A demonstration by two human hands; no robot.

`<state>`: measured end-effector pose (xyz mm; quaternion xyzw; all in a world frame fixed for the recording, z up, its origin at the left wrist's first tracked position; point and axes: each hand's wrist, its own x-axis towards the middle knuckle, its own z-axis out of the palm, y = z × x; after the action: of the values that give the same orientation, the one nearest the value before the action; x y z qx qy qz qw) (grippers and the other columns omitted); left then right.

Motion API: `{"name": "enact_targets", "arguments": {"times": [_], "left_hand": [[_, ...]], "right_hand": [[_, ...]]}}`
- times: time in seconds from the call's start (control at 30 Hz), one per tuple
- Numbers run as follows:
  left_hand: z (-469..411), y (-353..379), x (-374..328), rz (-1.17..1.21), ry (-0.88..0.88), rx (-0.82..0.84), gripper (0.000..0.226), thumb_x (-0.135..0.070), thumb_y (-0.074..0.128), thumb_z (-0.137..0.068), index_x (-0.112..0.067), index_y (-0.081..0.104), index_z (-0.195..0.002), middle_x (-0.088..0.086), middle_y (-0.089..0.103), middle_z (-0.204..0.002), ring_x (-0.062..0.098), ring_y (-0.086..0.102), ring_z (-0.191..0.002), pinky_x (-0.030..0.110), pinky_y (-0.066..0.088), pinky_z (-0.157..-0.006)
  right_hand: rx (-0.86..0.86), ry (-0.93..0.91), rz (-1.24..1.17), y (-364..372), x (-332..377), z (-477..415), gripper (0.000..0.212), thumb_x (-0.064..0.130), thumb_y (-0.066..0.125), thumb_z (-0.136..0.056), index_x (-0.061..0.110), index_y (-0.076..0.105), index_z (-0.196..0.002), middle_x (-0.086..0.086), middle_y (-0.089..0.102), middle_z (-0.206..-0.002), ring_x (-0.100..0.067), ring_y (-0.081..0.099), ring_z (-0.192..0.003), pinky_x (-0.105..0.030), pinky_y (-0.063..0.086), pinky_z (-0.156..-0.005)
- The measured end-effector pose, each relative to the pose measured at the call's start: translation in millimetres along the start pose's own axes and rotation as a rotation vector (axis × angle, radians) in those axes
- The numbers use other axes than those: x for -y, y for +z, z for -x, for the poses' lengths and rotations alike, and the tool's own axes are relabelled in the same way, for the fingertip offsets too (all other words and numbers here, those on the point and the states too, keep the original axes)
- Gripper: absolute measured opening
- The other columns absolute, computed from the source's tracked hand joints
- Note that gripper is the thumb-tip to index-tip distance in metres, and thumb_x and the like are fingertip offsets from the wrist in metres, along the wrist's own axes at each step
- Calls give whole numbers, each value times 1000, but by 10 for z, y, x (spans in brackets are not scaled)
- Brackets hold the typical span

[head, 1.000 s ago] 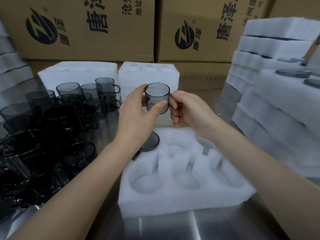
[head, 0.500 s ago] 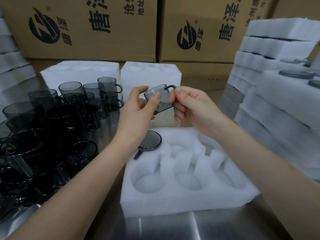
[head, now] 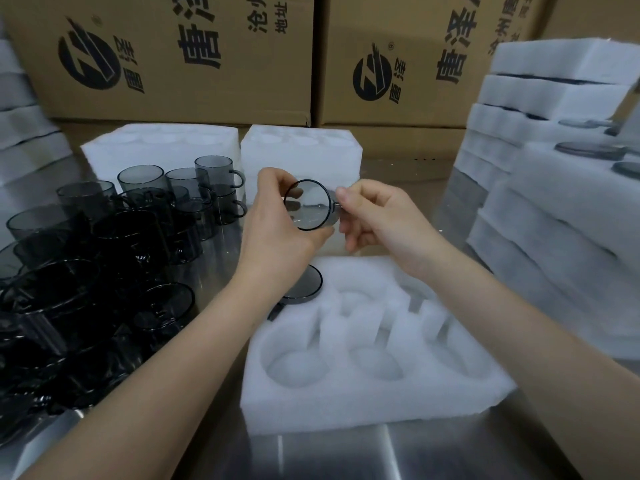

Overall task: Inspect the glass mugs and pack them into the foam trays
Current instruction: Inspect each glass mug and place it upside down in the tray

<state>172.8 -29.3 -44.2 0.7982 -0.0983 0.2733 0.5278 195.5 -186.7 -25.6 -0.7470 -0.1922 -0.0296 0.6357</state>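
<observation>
"So why is it tipped like that?"
"For inspection, by the look of it. The smoked-glass mug [head: 306,209] is turned mouth-on to the eye, with the left hand [head: 273,233] curled round its body and the right hand [head: 377,216] pinching the handle, above the far edge of the foam tray [head: 346,407]."
"And then?"
"Probably an empty pocket (the packed mug [head: 304,284] sits in the tray's far-left corner)."

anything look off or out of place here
Nothing looks broken or spilled. The mug is tipped, mouth toward the camera, but the left hand and right hand hold it. Only the heap of mugs at left looks untidy, some stacked.
</observation>
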Motion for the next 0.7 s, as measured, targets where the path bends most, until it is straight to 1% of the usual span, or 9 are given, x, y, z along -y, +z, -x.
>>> {"name": "enact_targets", "arguments": {"times": [0.13,0.23,0.27,0.33,0.37,0.5,0.57,0.63,0.7], "left_hand": [[0,-8,9,57,-16,61,58,-30,83,-71,-24,39,-109,-21,51,-107,-5,57,-97,7,44,-74],[-1,-23,6,85,-69,111,55,-45,76,-76,-24,40,-112,-19,52,-114,-18,53,-84,2,40,-71],[-9,-27,9,108,-104,125,55,-46,76,-77,-24,40,-113,-14,55,-117,-16,55,-86,5,42,-78],[-18,-25,-4,176,-183,164,61,-50,74,-72,-28,41,-118,-6,63,-117,3,64,-99,30,49,-94],[-17,-20,-20,186,-193,173,62,-50,72,-70,-30,42,-120,-5,67,-112,13,66,-100,41,51,-94],[13,-18,-60,144,-147,127,62,-46,73,-67,-31,47,-121,-1,69,-103,20,68,-94,47,53,-88],[25,-23,-64,117,-136,95,58,-46,77,-67,-32,48,-115,-3,70,-97,17,68,-87,42,54,-84],[32,-24,-69,69,-120,67,56,-47,81,-67,-33,49,-110,-6,70,-92,12,67,-84,33,53,-78],[42,-19,-81,35,-110,47,55,-47,82,-67,-33,49,-109,-10,69,-90,6,65,-82,26,51,-74]], "right_hand": [[-8,-2,-31,12,-4,14,13,8,63,-93,12,56,-82,-7,61,-67,-20,60,-50,-32,54,-55],[-28,-18,-138,-43,-18,10,20,-8,57,-91,11,52,-90,-11,58,-76,-20,61,-49,-32,55,-56],[-14,-30,-154,-52,-23,8,21,-9,55,-92,11,51,-92,-11,57,-77,-21,62,-50,-31,54,-56],[5,-54,-151,-44,-30,7,20,-8,53,-93,12,50,-95,-10,57,-77,-22,64,-52,-33,55,-58],[-11,-60,-131,-31,-33,6,19,-7,54,-93,12,51,-96,-10,59,-77,-24,65,-53,-35,57,-59],[-198,-171,275,8,-26,14,11,4,62,-92,15,62,-90,-11,70,-80,-29,69,-60,-46,59,-67],[-236,-321,578,-5,-14,26,3,9,62,-92,9,65,-95,-11,70,-81,-32,68,-65,-49,55,-68],[-214,-413,822,-12,-7,37,9,10,57,-94,2,61,-99,-16,68,-80,-38,63,-68,-49,51,-65],[-170,-397,845,15,9,53,5,6,50,-95,4,54,-98,-18,65,-78,-38,60,-68,-47,50,-62]]}}
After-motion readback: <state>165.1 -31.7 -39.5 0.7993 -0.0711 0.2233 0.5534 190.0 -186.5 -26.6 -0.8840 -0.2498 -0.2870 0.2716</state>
